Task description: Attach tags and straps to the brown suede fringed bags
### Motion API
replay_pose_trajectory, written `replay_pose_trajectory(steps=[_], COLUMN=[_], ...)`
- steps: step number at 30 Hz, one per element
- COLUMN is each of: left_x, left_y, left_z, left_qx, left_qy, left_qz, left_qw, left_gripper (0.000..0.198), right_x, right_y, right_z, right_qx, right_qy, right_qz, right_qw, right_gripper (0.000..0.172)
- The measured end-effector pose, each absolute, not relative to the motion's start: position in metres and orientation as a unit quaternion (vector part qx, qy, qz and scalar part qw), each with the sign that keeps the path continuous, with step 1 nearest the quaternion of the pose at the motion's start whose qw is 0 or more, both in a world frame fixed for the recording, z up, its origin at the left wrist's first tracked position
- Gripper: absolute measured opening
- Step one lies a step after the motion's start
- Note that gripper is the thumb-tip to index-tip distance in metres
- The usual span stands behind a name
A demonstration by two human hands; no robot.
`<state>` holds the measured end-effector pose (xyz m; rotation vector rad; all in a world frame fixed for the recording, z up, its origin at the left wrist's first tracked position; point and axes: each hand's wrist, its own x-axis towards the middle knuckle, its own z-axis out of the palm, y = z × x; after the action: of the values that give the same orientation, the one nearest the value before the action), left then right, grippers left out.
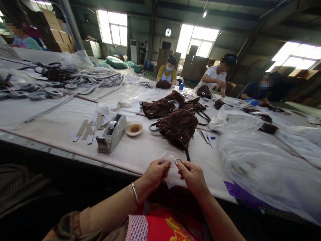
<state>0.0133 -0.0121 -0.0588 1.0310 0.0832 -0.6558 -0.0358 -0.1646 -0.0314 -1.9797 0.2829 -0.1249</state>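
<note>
My left hand is closed, pinching a thin, whitish translucent sheet that hangs down between my hands over the table's near edge. Close beside it, my right hand is closed on a small orange-brown loop, its fingertips almost meeting those of the left. Whether the loop touches the sheet I cannot tell. Just beyond my hands lies a gathered dark brown bag, one strap trailing toward me. More brown bags are piled behind it.
Left of the bags stand a grey tape dispenser and a shallow bowl with brown residue. Card strips lie farther left, and coiled straps beyond. Clear plastic covers the right side. Several people work across the table.
</note>
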Motion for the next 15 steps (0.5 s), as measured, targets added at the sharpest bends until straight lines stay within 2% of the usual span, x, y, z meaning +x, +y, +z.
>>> replay_pose_trajectory(steps=[15], left_x=[0.014], left_y=[-0.013], left_z=[-0.071], left_qx=[0.538], left_qy=[0.022], left_qz=[-0.247], left_qw=[0.806], left_gripper=[0.037], right_x=[-0.038], right_y=[-0.162], right_z=[-0.035], right_qx=[-0.855], right_qy=[0.097], right_qz=[-0.047], right_qw=[0.507], right_gripper=[0.046])
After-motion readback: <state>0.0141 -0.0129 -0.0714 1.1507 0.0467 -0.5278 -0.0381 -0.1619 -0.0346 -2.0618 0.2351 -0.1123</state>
